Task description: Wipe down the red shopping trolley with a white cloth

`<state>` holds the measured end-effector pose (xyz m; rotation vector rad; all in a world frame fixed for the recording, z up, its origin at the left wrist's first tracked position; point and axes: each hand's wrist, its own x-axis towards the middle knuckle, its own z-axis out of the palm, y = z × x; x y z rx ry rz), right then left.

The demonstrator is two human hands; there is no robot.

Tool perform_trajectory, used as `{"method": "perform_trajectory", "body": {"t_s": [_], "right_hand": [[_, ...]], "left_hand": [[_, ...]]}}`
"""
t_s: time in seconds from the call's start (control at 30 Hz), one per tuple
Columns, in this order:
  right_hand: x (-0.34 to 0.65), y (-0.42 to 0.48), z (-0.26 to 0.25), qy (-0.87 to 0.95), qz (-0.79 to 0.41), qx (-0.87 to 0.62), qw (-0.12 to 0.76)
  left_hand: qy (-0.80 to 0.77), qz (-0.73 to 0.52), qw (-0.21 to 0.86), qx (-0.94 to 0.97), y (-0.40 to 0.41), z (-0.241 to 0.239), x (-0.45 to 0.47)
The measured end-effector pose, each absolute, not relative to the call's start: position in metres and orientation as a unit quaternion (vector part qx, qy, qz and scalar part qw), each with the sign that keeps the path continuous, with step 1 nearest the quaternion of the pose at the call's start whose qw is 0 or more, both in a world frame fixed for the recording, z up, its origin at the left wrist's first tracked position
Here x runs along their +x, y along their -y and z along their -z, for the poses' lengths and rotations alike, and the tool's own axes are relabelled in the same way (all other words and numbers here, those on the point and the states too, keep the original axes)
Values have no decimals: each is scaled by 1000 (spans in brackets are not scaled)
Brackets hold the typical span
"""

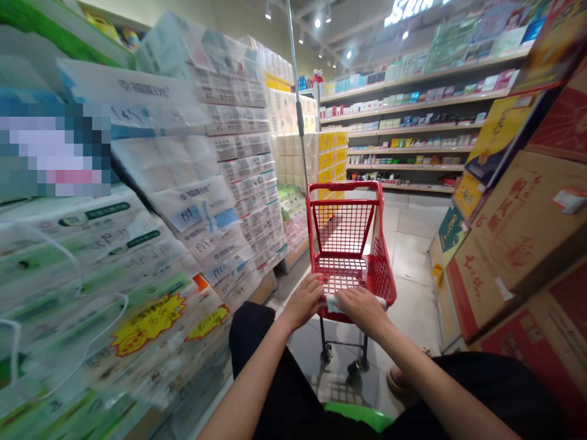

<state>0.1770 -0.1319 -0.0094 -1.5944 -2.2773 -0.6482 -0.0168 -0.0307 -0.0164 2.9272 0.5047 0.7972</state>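
Note:
A small red shopping cart [351,244] stands on the tiled floor just in front of me, its basket bare. My left hand [305,300] curls over the near rim of the cart on the left side. My right hand [362,307] rests on the same rim to the right, fingers closed over a white cloth [334,302] that lies between both hands on the handle. A metal pole [298,116] rises from the cart's far left corner.
Stacked packs of tissue paper [192,183] line the left side of the aisle. Brown cartons [518,238] are piled on the right. Shelves of small boxed goods [413,122] run across the back. Grey floor tiles [413,244] lie between them.

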Motion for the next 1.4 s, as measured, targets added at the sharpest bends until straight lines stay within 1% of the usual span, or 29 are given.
{"method": "perform_trajectory", "body": {"t_s": [0.27, 0.37, 0.6, 0.73, 1.07, 1.17, 1.4], "right_hand": [[249, 169, -3, 826, 210, -505, 138], [238, 160, -3, 829, 221, -496, 135], [170, 119, 12, 813, 237, -515, 135], [160, 117, 14, 804, 237, -525, 144], [249, 167, -12, 845, 211, -464, 162], [233, 159, -9, 838, 230, -472, 149], [157, 126, 9, 801, 250, -525, 142]], "left_hand": [[-165, -267, 45, 949, 32, 16, -36], [-170, -273, 47, 946, 35, 17, -33], [-177, -276, 39, 944, 34, 19, -29], [-174, -272, 42, 946, 32, 16, -33], [-149, -265, 62, 951, 24, 9, -50], [-159, -268, 60, 948, 26, 11, -47], [-169, -261, 50, 949, 28, 13, -41]]}}
